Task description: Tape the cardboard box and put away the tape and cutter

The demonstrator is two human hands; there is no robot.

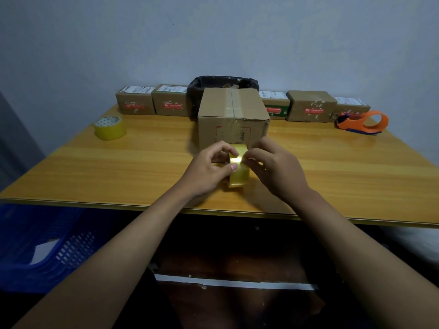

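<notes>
A brown cardboard box (234,115) stands in the middle of the wooden table (118,167), with a strip of tape along its top seam. Just in front of it I hold a roll of yellowish clear tape (238,173) upright. My left hand (209,169) grips the roll from the left. My right hand (273,166) pinches at the tape on the roll's top edge. An orange tape cutter (363,123) lies at the far right of the table. A second yellow tape roll (110,128) lies flat at the far left.
Several small labelled parcels (135,103) line the wall behind the box, with a black-bagged bin (222,85) between them. A blue plastic crate (47,245) sits on the floor at my left, below the table edge.
</notes>
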